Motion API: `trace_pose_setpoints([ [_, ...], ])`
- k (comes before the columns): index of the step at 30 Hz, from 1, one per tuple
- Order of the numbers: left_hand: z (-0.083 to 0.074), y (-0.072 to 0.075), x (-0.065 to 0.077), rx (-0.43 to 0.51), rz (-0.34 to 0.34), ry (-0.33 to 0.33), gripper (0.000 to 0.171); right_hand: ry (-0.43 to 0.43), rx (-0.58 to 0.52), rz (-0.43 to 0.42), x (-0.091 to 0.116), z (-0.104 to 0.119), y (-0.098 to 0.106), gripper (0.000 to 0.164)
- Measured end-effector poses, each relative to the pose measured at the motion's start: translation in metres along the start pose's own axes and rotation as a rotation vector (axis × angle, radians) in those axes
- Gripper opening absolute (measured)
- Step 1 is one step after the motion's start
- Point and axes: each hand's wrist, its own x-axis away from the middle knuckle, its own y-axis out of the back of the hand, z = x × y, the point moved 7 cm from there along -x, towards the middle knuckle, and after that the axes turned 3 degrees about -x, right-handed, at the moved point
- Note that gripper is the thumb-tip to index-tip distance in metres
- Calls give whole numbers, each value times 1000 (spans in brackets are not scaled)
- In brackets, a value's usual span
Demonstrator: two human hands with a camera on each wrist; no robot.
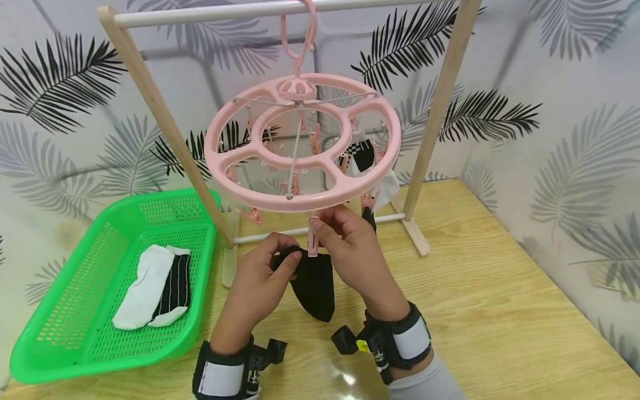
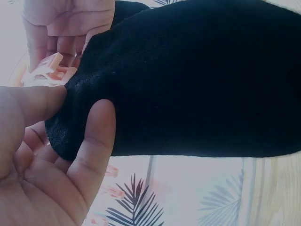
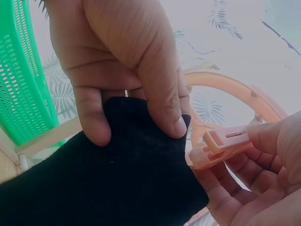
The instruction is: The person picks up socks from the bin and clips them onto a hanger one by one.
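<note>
A black sock [image 1: 316, 286] hangs from my left hand [image 1: 262, 275], whose thumb and fingers grip it along its upper edge. My right hand [image 1: 352, 250] pinches a pink clothespin [image 1: 313, 238] that dangles below the round pink hanger [image 1: 235, 191]. In the right wrist view the clothespin's [image 3: 221, 143] biting end is right at the sock's [image 3: 141, 155] edge, beside the left thumb. The sock's dark fabric [image 2: 188, 84] fills much of the left wrist view and partly covers the right hand there.
The hanger hooks over a white rod [image 1: 215, 12] on a wooden rack [image 1: 442, 94]. Black-and-white socks [image 1: 364, 155] hang at its far right, among several pink clips. At left, a green basket [image 1: 107, 364] holds a white sock [image 1: 145, 286] and a black striped one [image 1: 176, 283].
</note>
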Motion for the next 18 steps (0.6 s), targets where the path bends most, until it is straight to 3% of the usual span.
trace_pose_setpoints([
  [6,-3,0,1,9,-2,-23,9,-17,24,-9,-1,-2,2,9],
  [18,-12,0,2,-92,-7,-135,10,-61,14,-16,0,-4,1,10],
])
